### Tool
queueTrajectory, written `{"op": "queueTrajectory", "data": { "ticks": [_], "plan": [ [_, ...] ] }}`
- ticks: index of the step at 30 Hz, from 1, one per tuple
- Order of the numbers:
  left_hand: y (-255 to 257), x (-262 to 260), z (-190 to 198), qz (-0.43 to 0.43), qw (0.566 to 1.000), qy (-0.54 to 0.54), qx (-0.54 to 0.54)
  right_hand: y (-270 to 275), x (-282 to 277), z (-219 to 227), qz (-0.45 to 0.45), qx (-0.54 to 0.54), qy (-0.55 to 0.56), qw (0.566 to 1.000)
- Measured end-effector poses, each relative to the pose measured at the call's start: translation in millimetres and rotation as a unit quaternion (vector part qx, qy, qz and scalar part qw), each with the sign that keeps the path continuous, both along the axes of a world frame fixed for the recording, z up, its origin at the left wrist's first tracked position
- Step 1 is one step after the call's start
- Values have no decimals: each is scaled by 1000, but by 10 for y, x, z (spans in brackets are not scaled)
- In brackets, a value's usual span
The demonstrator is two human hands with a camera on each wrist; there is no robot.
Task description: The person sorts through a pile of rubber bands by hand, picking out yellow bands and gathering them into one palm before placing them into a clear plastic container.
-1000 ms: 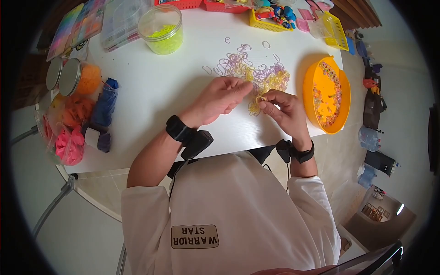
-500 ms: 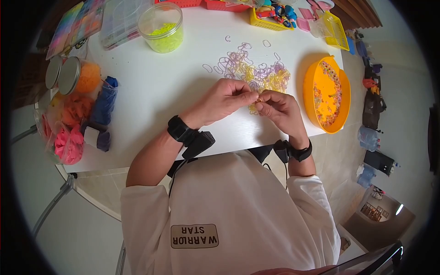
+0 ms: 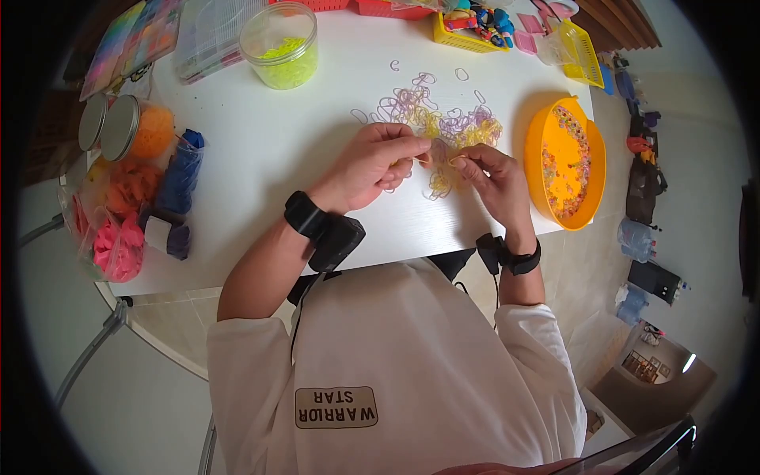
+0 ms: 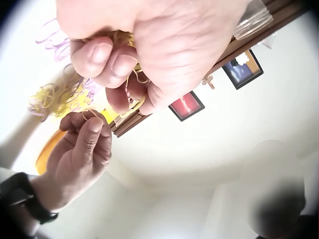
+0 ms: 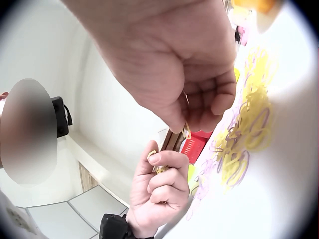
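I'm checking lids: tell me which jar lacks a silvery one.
Clear jar of lime-green pieces, beyond the left hand; the other two jars wear silvery lids.

The left fingers (image 4: 123, 64) partly hide the yellow bands (image 4: 122, 38) they hold.

The counter (image 3: 261, 158) is smooth, with a soft sheen. On it, the orange tray (image 3: 537, 186) looks like smooth plastic. Left of the tray lie thin, rubbery-looking loops (image 3: 479, 131); farther left, a clear, glossy plastic jar (image 3: 279, 71), a metallic-looking lid (image 3: 120, 128) and a crinkled, shiny blue wrapper (image 3: 180, 178). Below-left, the shirt (image 3: 412, 340) is matt cloth.
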State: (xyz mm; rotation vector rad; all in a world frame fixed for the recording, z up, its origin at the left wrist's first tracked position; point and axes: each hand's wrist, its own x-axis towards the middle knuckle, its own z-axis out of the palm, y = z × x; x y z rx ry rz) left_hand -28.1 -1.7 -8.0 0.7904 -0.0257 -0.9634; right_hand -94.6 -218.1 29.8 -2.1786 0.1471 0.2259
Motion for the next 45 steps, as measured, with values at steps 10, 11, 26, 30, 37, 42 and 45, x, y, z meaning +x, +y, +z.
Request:
{"op": "queueTrajectory", "data": {
  "ticks": [10, 11, 26, 30, 37, 42, 45],
  "plan": [
    [11, 16, -28, -5, 998, 46, -51, 3, 27, 83, 3, -11, -114, 993],
    [1, 13, -18, -13, 998, 43, -42, 33, 33, 112, 16, -20, -130, 991],
    [11, 5, -19, -71, 996, 42, -33, 271, 106, 183, 101, -72, -203, 971],
    [13, 40, -47, -45, 997, 51, -31, -24, 48, 123, 31, -144, -167, 975],
    [65, 102, -48, 2, 993, 94, -72, -248, -158, -34, 57, -203, -101, 972],
    [58, 106, -47, -7, 994, 87, -68, -176, -152, -155, 74, -241, -119, 960],
    [57, 105, -39, -6, 994, 86, -64, -167, -143, -128, 66, -203, -113, 970]
  ]
}}
